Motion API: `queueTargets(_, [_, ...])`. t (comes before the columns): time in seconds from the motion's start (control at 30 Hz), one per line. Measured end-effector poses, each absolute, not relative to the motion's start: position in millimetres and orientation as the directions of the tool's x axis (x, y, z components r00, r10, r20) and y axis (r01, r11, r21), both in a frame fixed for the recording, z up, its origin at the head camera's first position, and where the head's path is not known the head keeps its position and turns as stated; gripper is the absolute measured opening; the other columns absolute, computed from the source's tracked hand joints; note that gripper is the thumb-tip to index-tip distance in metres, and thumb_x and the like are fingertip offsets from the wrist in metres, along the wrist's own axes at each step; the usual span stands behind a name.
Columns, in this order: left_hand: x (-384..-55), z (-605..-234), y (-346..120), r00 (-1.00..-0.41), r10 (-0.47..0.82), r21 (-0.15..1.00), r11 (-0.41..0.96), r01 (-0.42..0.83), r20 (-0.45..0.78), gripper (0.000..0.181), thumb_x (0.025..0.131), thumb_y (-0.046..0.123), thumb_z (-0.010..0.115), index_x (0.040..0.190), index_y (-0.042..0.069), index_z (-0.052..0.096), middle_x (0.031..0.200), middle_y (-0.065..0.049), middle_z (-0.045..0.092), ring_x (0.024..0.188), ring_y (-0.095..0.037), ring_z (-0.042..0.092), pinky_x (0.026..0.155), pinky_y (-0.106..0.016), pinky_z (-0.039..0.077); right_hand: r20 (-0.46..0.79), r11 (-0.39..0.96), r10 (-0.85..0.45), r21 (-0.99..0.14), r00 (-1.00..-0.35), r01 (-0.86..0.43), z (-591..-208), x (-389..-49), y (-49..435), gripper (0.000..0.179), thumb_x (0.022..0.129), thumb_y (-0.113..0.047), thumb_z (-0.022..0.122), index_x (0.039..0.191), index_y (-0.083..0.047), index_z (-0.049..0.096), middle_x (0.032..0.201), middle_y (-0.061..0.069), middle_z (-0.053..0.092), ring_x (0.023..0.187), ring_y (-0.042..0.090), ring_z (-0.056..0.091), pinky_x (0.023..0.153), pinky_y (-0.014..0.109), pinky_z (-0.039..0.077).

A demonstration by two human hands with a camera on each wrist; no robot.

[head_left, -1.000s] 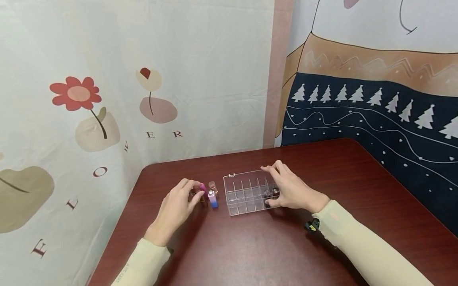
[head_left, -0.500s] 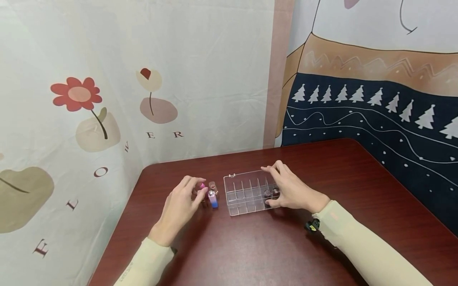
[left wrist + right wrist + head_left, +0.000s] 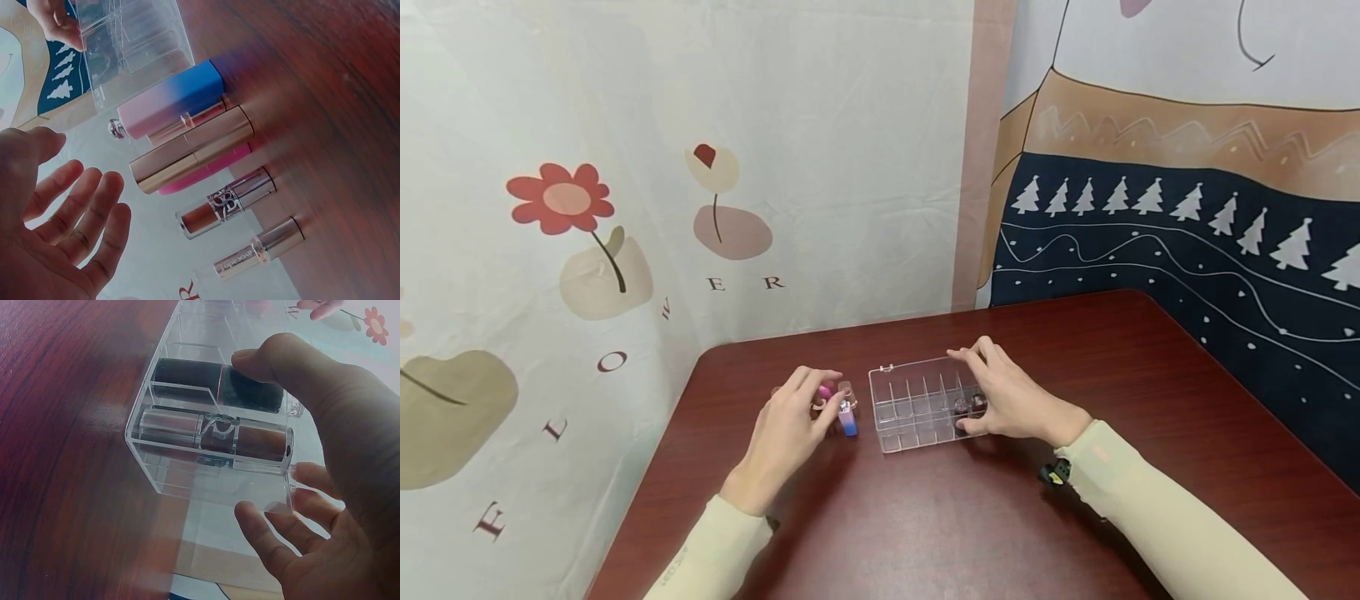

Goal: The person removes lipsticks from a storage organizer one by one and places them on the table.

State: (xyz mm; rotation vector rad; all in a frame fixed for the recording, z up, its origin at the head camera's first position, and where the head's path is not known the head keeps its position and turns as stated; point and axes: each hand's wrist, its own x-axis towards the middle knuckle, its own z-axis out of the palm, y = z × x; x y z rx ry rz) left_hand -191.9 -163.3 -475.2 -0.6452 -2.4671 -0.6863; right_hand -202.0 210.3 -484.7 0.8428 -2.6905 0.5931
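Observation:
My left hand [image 3: 790,433] hovers at the group of standing lipsticks, fingers apart and holding nothing. In the left wrist view these are a pink-to-blue lipstick [image 3: 172,100], a gold lipstick [image 3: 194,150], a magenta lipstick [image 3: 215,165] partly hidden behind it, a clear-ended brown-red lipstick [image 3: 200,219] and a slim pale-gold one [image 3: 259,250]. My right hand [image 3: 1018,400] grips the right end of a clear compartment box [image 3: 917,417], thumb near, fingers at the far side. Inside that end stand a black lipstick [image 3: 187,378] and a clear-cased brown lipstick [image 3: 265,440].
The box stands on a dark red-brown table [image 3: 910,517], right of the loose lipsticks. Its left compartments show nothing in them. Behind the table hangs a pale flower-print cloth [image 3: 850,167], with a navy tree-print cloth [image 3: 1150,242] at the right.
My left hand has shifted slightly right and away from me over the lipsticks, toward the pink-to-blue one. My right hand and the box have stayed put.

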Motion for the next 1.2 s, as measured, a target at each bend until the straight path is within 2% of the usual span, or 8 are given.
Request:
queueTargets(0.2, [-190,-472,-158,-0.758,0.314,0.334,0.755,0.564,0.571,0.032,0.103,0.017,0.091,0.133,0.011,0.082,0.11,-0.009,0.075,0.087,-0.019,0.082,0.075,-0.039,0.071,0.363,0.751,-0.482,-0.299,-0.798,-0.589,-484,-202,211,0.11,0.074,-0.032,0.11,0.166,-0.004,0.055,0.125,0.012,0.055,0.113,0.023,0.053,0.095,0.042,0.055])
queueTargets(0.37, [-188,-472,-152,-0.735,0.328,0.316,0.744,0.588,0.594,0.031,0.103,0.019,0.092,0.132,0.014,0.082,0.106,-0.003,0.073,0.083,-0.017,0.077,0.07,-0.03,0.064,0.358,0.747,-0.482,-0.308,-0.8,-0.589,-484,-201,210,0.111,0.075,-0.031,0.111,0.166,-0.003,0.054,0.126,0.014,0.055,0.113,0.023,0.053,0.096,0.042,0.055])
queueTargets(0.47, [-189,-472,-147,-0.716,0.341,0.297,0.739,0.605,0.609,0.029,0.104,0.019,0.091,0.131,0.014,0.082,0.106,-0.003,0.073,0.079,-0.014,0.072,0.068,-0.026,0.059,0.36,0.749,-0.478,-0.309,-0.801,-0.586,-485,-201,209,0.111,0.075,-0.032,0.111,0.166,-0.002,0.055,0.126,0.015,0.056,0.113,0.023,0.054,0.096,0.043,0.056])
queueTargets(0.63, [-191,-471,-138,-0.693,0.37,0.274,0.725,0.632,0.619,0.028,0.105,0.02,0.09,0.13,0.012,0.082,0.106,-0.007,0.073,0.078,-0.017,0.071,0.067,-0.027,0.058,0.368,0.763,-0.465,-0.295,-0.805,-0.576,-485,-201,208,0.111,0.075,-0.036,0.112,0.165,-0.002,0.055,0.124,0.013,0.054,0.113,0.024,0.054,0.097,0.043,0.057])
queueTargets(0.8, [-192,-469,-128,-0.675,0.399,0.264,0.704,0.659,0.621,0.029,0.105,0.02,0.089,0.131,0.011,0.081,0.108,-0.003,0.073,0.078,-0.017,0.073,0.066,-0.028,0.059,0.366,0.765,-0.466,-0.29,-0.806,-0.574,-485,-201,207,0.112,0.075,-0.036,0.112,0.165,-0.001,0.056,0.123,0.011,0.053,0.113,0.024,0.054,0.098,0.043,0.057])
queueTargets(0.9, [-192,-468,-122,-0.666,0.415,0.248,0.701,0.668,0.62,0.029,0.104,0.021,0.09,0.132,0.014,0.081,0.113,-0.001,0.074,0.077,-0.015,0.072,0.064,-0.028,0.059,0.365,0.764,-0.472,-0.285,-0.802,-0.579,-484,-201,207,0.112,0.075,-0.037,0.112,0.165,-0.001,0.056,0.123,0.011,0.053,0.113,0.024,0.054,0.098,0.043,0.058])
queueTargets(1.03, [-192,-468,-112,-0.672,0.431,0.245,0.702,0.669,0.601,0.03,0.105,0.022,0.09,0.133,0.018,0.082,0.114,0.001,0.074,0.076,-0.013,0.069,0.061,-0.024,0.054,0.36,0.76,-0.479,-0.287,-0.801,-0.584,-483,-201,209,0.112,0.076,-0.036,0.112,0.166,-0.002,0.055,0.123,0.012,0.054,0.111,0.023,0.054,0.098,0.043,0.057])
queueTargets(1.2, [-192,-468,-99,-0.662,0.465,0.233,0.686,0.689,0.588,0.029,0.106,0.025,0.088,0.133,0.016,0.082,0.117,-0.001,0.077,0.074,-0.014,0.068,0.056,-0.021,0.047,0.342,0.755,-0.482,-0.304,-0.807,-0.58,-482,-201,210,0.111,0.077,-0.034,0.112,0.167,-0.005,0.055,0.123,0.01,0.054,0.111,0.022,0.054,0.096,0.042,0.057])
